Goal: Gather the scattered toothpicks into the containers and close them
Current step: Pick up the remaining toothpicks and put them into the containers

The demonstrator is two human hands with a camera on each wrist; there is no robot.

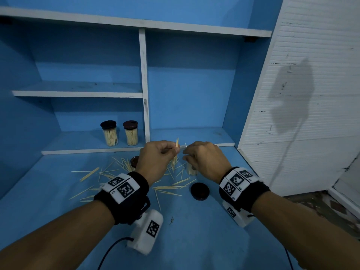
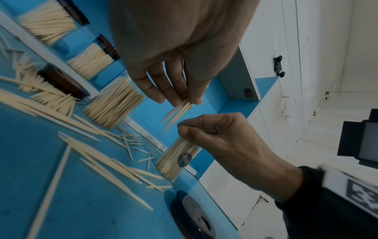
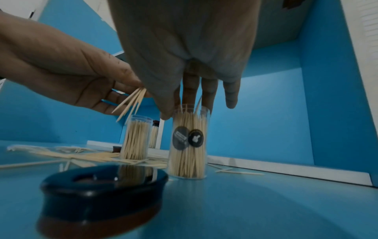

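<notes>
My left hand [image 1: 176,150] pinches a small bundle of toothpicks [image 2: 178,111] above the blue surface. Close beside it, my right hand [image 1: 185,152] pinches a single toothpick [image 1: 186,145] over an open clear container [image 3: 188,142] with black stickers, which is packed with toothpicks. A second open container [image 3: 136,139], also full, stands to its left, below my left hand [image 3: 141,90]. Many loose toothpicks [image 1: 167,189] lie scattered on the surface. One dark lid [image 1: 200,191] lies near my right wrist. Another lid [image 1: 135,160] lies left of my left hand.
Two lidded toothpick containers [image 1: 110,133] [image 1: 131,133] stand on the low shelf at the back. A white divider [image 1: 145,94] splits the blue shelving. A white slatted wall [image 1: 302,94] closes the right side. White wrist-camera housings [image 1: 148,230] hang under my forearms.
</notes>
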